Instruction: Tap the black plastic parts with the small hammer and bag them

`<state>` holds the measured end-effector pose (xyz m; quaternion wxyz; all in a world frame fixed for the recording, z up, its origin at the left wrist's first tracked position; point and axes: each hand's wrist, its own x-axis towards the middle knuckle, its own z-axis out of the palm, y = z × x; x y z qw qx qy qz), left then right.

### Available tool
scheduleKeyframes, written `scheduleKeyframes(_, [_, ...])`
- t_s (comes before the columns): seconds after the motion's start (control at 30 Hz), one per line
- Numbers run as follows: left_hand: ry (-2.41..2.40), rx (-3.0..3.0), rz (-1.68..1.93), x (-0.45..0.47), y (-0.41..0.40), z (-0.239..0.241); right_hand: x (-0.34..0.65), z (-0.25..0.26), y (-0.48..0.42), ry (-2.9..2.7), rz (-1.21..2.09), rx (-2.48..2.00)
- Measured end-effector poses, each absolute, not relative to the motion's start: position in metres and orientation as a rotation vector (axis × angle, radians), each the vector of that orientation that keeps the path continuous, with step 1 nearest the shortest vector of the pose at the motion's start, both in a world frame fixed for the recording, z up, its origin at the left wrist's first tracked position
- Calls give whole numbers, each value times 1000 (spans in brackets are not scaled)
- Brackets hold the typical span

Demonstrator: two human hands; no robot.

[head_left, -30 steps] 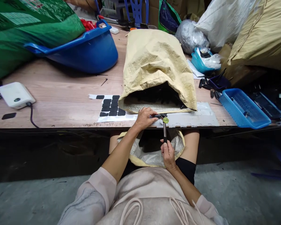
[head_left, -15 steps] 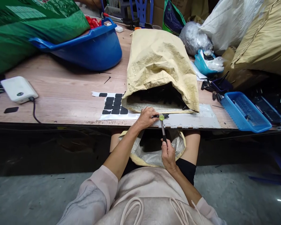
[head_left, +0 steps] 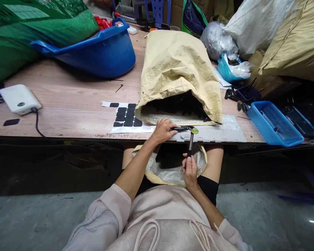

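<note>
My left hand (head_left: 162,131) pinches the left end of a slim black part (head_left: 181,128) at the table's front edge. What kind of part it is, I cannot make out. In my right hand (head_left: 190,171) is a small hammer (head_left: 191,143), gripped by its black handle; its yellow-green head is beside the part's right end. Just behind both hands gapes a tan paper sack (head_left: 180,59) lying on its side, dark pieces inside. A second open sack (head_left: 170,178), silvery within, rests between my legs below the table edge.
A white sheet of black stickers (head_left: 125,116) lies left of the sack. Further left are a blue basin (head_left: 99,55) and a white box (head_left: 20,99) with a cable. To the right stand a blue basket (head_left: 274,123) and a turquoise basket (head_left: 231,71). Full bags fill the back right.
The hammer in my right hand has shifted to the right and its head has turned, uncovering more of the black part. My left hand stays almost where it was.
</note>
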<state>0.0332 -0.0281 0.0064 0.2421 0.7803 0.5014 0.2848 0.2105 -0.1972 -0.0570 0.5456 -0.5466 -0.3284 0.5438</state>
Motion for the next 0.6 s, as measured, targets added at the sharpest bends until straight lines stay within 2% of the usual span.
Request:
scheduleKeyframes(0.1, [1410, 2151, 792, 35, -30, 7, 212, -58, -195, -741, 1254, -1223])
scheduleKeyframes(0.3, [1430, 2187, 757, 36, -31, 9, 218, -67, -188, -624, 1466, -1057])
scheduleKeyframes(0.6, [1369, 2206, 713, 32, -32, 13, 215, -77, -181, -639, 1451, -1033])
